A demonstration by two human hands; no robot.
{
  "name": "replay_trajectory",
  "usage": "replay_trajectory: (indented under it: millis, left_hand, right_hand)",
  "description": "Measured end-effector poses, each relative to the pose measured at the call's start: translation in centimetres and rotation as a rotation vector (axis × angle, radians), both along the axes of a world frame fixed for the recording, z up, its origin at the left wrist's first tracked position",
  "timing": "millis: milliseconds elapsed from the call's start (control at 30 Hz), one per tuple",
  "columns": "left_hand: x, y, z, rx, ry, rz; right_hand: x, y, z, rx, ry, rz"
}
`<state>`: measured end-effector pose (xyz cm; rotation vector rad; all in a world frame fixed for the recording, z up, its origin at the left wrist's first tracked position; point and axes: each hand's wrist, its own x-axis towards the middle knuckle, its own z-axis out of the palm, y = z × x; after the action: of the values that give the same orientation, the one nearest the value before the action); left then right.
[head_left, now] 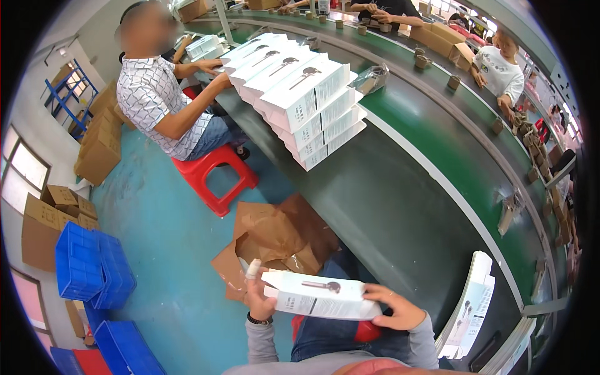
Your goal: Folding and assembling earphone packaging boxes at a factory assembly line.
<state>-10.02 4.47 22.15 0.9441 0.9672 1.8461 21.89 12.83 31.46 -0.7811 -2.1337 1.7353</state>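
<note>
Above my lap I hold a long white box (325,297) printed with a dark handheld device on its upper face. My left hand (260,301) grips its left end, where an end flap stands out; one fingertip wears a white covering. At the right end my right hand (400,310) is closed over the box, thumb on the near side and fingers on top. To the right, flat unfolded white cartons (467,306) lean in a pile by the table edge. Farther off, a stack of similar white boxes (312,106) stands on the dark table (400,206).
A co-worker (165,103) sits on a red stool (219,178) at the far left, hands at the stack. Brown wrapping paper (269,234) lies beside the table. Blue crates (94,262) stand at left. A green conveyor (431,137) curves along the right, with a plastic-bagged item (373,79).
</note>
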Motion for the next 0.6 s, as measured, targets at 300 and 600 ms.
replay_trajectory:
  millis: [300,600]
  left_hand:
    - [4.1,2.4,3.6,0.010,0.581,-0.138]
    - [11.2,5.8,4.5,0.258,0.683,-0.429]
  right_hand:
    - [-4.8,-2.7,-0.5,0.048,0.064,-0.363]
    - [-3.5,-4.7,-3.0,-0.093,0.384,-0.739]
